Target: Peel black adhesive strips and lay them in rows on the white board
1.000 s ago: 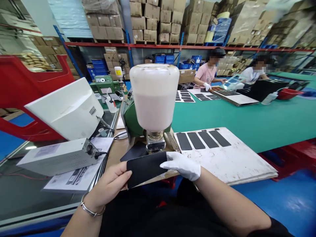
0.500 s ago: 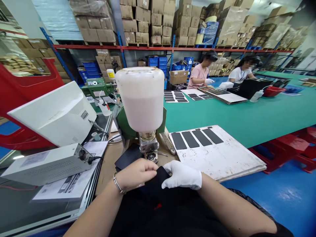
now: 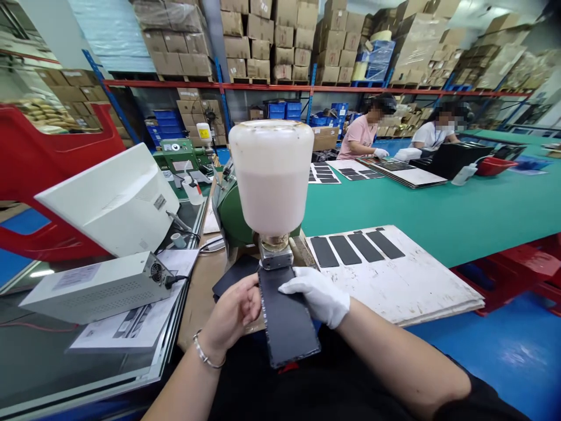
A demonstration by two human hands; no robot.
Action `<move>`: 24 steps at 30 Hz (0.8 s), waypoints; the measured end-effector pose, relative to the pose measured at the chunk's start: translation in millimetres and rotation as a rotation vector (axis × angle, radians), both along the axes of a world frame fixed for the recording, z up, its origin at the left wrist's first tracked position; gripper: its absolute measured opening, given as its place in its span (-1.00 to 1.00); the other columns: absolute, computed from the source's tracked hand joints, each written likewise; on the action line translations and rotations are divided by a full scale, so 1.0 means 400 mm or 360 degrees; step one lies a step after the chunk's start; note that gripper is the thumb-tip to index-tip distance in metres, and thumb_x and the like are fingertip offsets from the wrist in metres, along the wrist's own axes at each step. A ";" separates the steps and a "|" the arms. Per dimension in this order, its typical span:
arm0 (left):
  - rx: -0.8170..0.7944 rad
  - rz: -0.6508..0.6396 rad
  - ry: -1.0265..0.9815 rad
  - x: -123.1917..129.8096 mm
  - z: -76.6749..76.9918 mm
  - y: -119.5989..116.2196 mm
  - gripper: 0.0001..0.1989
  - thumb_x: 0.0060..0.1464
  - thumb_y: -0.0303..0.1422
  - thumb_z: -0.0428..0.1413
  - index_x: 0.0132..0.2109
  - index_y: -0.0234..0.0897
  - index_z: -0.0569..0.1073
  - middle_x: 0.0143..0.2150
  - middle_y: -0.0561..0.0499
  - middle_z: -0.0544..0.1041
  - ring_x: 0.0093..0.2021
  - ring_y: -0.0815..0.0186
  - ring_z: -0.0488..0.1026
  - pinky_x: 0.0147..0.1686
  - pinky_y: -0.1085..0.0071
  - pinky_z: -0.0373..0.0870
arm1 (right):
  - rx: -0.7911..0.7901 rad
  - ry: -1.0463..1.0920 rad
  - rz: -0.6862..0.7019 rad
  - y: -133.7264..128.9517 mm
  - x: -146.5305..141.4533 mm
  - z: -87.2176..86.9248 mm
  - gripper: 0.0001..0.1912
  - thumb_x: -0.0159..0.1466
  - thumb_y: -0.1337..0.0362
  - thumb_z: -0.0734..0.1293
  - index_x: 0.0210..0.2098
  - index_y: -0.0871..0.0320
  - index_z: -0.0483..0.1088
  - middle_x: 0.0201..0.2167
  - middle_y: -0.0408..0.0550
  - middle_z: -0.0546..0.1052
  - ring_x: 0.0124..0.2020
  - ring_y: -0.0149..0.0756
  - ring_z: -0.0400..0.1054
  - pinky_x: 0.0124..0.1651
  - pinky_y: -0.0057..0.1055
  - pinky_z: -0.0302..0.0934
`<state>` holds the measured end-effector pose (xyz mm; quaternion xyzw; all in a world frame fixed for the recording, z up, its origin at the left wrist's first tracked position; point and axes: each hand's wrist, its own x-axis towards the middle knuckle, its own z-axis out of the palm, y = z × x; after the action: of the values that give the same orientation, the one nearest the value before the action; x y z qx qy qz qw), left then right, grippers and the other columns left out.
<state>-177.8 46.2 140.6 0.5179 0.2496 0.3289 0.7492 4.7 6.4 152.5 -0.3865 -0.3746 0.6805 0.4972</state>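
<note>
A black rectangular piece (image 3: pixel 290 318) with a shiny rim along its edges hangs tilted below the metal head (image 3: pixel 276 257) of a machine. Over that head stands a big translucent bottle (image 3: pixel 272 181), partly filled with pale liquid. My right hand (image 3: pixel 322 295), in a white glove, grips the piece at its upper right, thumb on top. My left hand (image 3: pixel 240 307), bare with a bracelet at the wrist, is at the piece's left edge, fingers curled; whether it pinches the edge is unclear. A stack of black pieces (image 3: pixel 234 273) lies behind my left hand.
To the right, a stained white board (image 3: pixel 421 286) bears several black pieces (image 3: pixel 359 247) on the green table (image 3: pixel 372 207). A grey box (image 3: pixel 100 289) and white monitor (image 3: pixel 109 204) stand left. Two people sit across the table. Red stools (image 3: pixel 517 269) are at the right.
The black piece has been turned and brought up to the machine head, its broad face now showing. My left hand has moved left from the piece's top to its side. The view has shifted slightly.
</note>
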 end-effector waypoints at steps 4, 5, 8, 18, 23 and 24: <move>-0.0099 0.0249 -0.0122 -0.105 0.001 -0.017 -0.54 0.07 -0.07 0.01 -0.06 -0.36 0.43 -0.68 0.12 0.29 -0.71 0.53 -0.01 -0.65 0.58 -0.06 | 0.0104 -0.0103 0.0173 0.028 -0.095 0.014 -0.78 -0.09 0.27 0.43 -0.46 0.24 0.42 -0.46 -0.11 0.50 -0.31 -0.26 0.38 -0.20 -0.34 0.26; -0.0118 0.0309 -0.0135 -0.125 0.000 -0.023 -0.54 0.07 -0.06 0.00 -0.08 -0.35 0.44 -0.69 0.11 0.29 -0.71 0.52 0.00 -0.65 0.58 -0.04 | 0.0138 -0.0166 0.0236 0.030 -0.112 0.019 -0.77 -0.07 0.26 0.42 -0.42 0.24 0.43 -0.42 -0.10 0.51 -0.28 -0.24 0.38 -0.19 -0.34 0.26; -0.0105 0.0438 -0.0088 -0.161 -0.001 -0.037 -0.53 0.06 -0.03 -0.03 -0.17 -0.36 0.50 -0.71 0.08 0.30 -0.71 0.50 0.04 -0.62 0.55 0.06 | 0.0328 -0.0329 0.0426 0.021 -0.129 0.029 -0.70 0.04 0.26 0.37 -0.23 0.21 0.45 -0.25 -0.07 0.53 -0.18 -0.23 0.38 -0.10 -0.32 0.25; 0.0865 0.0725 0.1238 -0.140 -0.063 0.073 -0.68 0.00 -0.17 0.09 -0.15 -0.27 0.48 -0.24 -0.06 0.45 -0.24 0.20 0.38 -0.22 0.35 0.28 | 0.0174 -0.1023 -0.0245 -0.032 0.293 -0.131 -0.41 -0.03 0.38 0.42 0.02 0.16 0.31 -0.04 0.01 0.45 -0.04 -0.19 0.33 0.02 -0.27 0.22; 0.1503 0.0724 0.1988 -0.097 -0.135 0.164 -0.68 -0.01 -0.15 0.03 -0.21 -0.27 0.48 0.00 -0.19 0.35 0.06 0.01 0.26 0.07 0.15 0.13 | -0.0062 -0.1319 -0.0750 -0.074 0.444 -0.206 -0.52 0.03 0.33 0.43 -0.05 0.22 0.36 -0.13 0.08 0.46 -0.15 -0.19 0.36 -0.05 -0.21 0.26; 0.1523 0.0708 0.2095 -0.086 -0.142 0.176 -0.66 -0.02 -0.13 0.03 -0.21 -0.27 0.47 0.02 -0.21 0.34 0.07 -0.01 0.25 0.07 0.13 0.13 | -0.0070 -0.1344 -0.0845 -0.078 0.448 -0.212 -0.59 0.11 0.28 0.39 -0.05 0.23 0.35 -0.11 0.07 0.45 -0.14 -0.21 0.36 -0.05 -0.19 0.26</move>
<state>-212.1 116.8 83.8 0.8044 0.5651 0.1701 0.0685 184.1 -25.0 67.5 -0.7207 -0.4174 0.3223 0.4500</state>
